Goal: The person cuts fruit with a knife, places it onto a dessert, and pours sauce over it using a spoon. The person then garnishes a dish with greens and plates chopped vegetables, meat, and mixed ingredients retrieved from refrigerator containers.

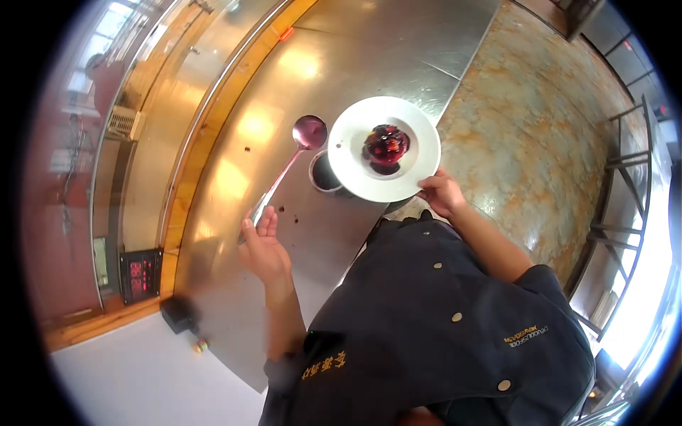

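Note:
My left hand (pixel 264 248) is closed around the handle of a metal ladle (pixel 310 133), whose bowl has a purplish sheen and hangs over the steel counter. In my right hand (pixel 443 193) is the rim of a wide white plate (pixel 348 167), gripped at its near right edge. A glossy dark-red food portion (pixel 388 146) lies in the plate's sunken middle, with dark sauce beside it. Partly hidden under the plate's left side, a small round container (pixel 325 174) with dark contents stands on the counter. The ladle and the plate are apart.
The steel counter (pixel 284 92) carries a few dark drips. Along its left run a wooden ledge (pixel 213 106) and glass, with a red digital display (pixel 140 276) lower down. A small black box (pixel 177 314) sits near the white surface (pixel 156 369). Metal shelving (pixel 625 206) stands at right.

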`<state>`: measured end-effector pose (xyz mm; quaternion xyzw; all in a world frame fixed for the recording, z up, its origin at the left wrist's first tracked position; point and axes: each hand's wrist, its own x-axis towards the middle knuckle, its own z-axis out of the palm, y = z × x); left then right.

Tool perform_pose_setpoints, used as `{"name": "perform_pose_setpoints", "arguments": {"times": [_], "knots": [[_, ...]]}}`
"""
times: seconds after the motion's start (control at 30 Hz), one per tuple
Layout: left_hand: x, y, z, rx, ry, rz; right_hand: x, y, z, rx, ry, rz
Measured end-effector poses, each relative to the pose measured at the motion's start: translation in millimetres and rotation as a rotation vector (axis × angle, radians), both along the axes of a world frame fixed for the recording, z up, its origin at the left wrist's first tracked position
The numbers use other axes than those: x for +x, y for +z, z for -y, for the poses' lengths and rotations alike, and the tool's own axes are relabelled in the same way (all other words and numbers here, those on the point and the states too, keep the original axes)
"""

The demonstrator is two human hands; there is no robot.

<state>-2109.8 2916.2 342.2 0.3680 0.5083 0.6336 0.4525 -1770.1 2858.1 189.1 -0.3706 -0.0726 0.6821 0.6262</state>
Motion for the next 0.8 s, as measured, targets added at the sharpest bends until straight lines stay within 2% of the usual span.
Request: {"name": "perform_pose_setpoints", "arguments": {"times": [0.1, 0.2, 0.3, 0.37, 0.4, 0.43, 0.47, 0.5, 0.53, 0.57, 0.6, 0.63, 0.67, 0.77, 0.8], "knots": [[-27, -34, 0, 0.036, -0.04, -0.214, 7, -6, 4, -0.076, -0.033, 0.03], [-32, -68, 5, -0.022, -0.183, -0.521, 22, -14, 11, -0.019, 0.023, 0.056], [-21, -75, 9, 0.034, -0.312, -1.066, 26, -22, 18, -0.011, -0.012, 0.088], [-30, -87, 10, 0.226, -0.341, -1.358, 29, -20, 22, -0.003, -0.031, 0.102], [-28, -96, 6, 0.377, -0.379, -1.471, 25, -39, 29, -0.085, -0.11, 0.06], [-27, -99, -1, 0.384, -0.587, -1.5, 20, -40, 40, -0.065, -0.158, 0.02], [-29, -110, -4, 0.608, -0.606, -1.6, 13, -41, 45, -0.027, -0.228, -0.003], [-31, -114, -8, 0.509, -0.713, -1.503, 13, -47, 49, 0.023, -0.203, -0.028], [-19, -111, -11, 0.415, -0.73, -1.344, 18, -56, 60, 0.032, -0.281, -0.026], [-28, -130, -23, 0.479, -0.769, -1.381, 11, -70, 63, 0.04, -0.316, -0.057], [-11, -74, -18, 0.839, -0.773, -1.703, 17, -75, 64, 0.051, -0.303, -0.105], [-2, -71, -21, 0.61, -0.902, -1.673, 15, -40, 70, -0.015, -0.315, -0.092], [-4, -70, -28, 0.353, -1.013, -1.656, 14, -29, 76, -0.02, -0.374, -0.101], [-5, -57, -36, 0.671, -1.098, -1.46, 6, -11, 111, 0.023, -0.491, -0.122], [9, -46, -32, 0.73, -1.016, -1.437, 12, -3, 128, 0.036, -0.53, -0.124]]}}
